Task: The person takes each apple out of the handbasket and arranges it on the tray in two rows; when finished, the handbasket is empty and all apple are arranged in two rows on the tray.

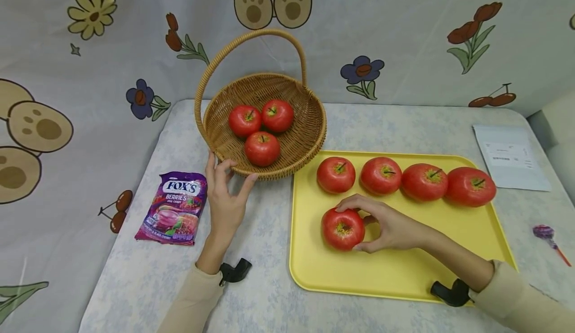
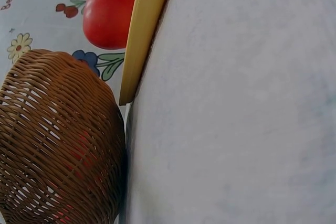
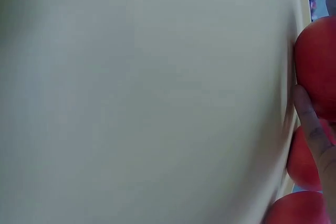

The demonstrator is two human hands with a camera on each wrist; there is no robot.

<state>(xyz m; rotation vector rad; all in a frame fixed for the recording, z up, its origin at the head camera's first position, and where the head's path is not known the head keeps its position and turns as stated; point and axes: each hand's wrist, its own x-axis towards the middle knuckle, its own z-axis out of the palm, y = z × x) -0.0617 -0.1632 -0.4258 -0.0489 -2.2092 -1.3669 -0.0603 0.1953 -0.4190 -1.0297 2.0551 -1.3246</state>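
Observation:
My right hand (image 1: 387, 225) grips a red apple (image 1: 343, 230) low over the front left of the yellow tray (image 1: 427, 268), thumb and fingers around its side. The right wrist view shows one finger (image 3: 315, 135) along that apple (image 3: 320, 66). At the near left of the wicker basket (image 1: 310, 123), my left hand (image 1: 226, 200) touches its rim and outer wall with spread fingers. The basket has a tall arched handle and holds three red apples (image 1: 262, 149). In the left wrist view only the woven wall of the basket (image 2: 58, 135) shows, without the hand.
Several apples (image 1: 381, 175) line the tray's back edge. A purple candy bag (image 1: 172, 208) lies left of my left hand. On the right are a white packet (image 1: 512, 157) and a wrapped lollipop (image 1: 544, 232). A printed cloth (image 1: 391, 38) hangs behind the table.

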